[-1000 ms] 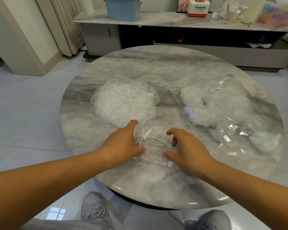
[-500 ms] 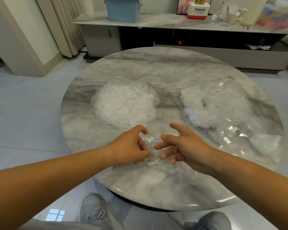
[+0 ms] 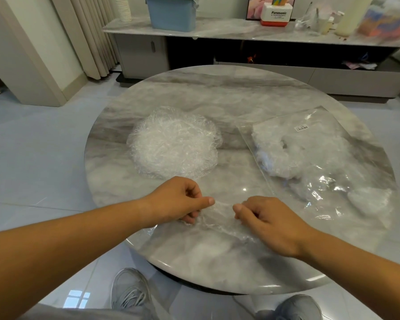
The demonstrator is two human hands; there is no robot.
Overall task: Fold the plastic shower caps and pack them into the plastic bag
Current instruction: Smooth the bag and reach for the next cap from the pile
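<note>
I have one thin, clear, crinkled plastic shower cap (image 3: 219, 219) stretched between my two hands at the near edge of the round grey marble bench (image 3: 217, 93). My left hand (image 3: 179, 200) pinches its left edge between thumb and curled fingers. My right hand (image 3: 269, 219) pinches the right edge the same way, so both are grasping the cap, which lies partly on the bench top. I judge this to be the fold in progress on this single cap; it is not yet a compact bundle. Far and left of my hands sits a round heap of crumpled clear shower caps (image 3: 173, 144) not yet folded, and I cannot count them. On the right lies the flat transparent plastic bag (image 3: 328, 172) with a small white label (image 3: 301, 128), already holding several whitish bundles (image 3: 284, 153), which I take for packed caps. So the packing is under way, with the heap and the cap in hand left to do.
</note>
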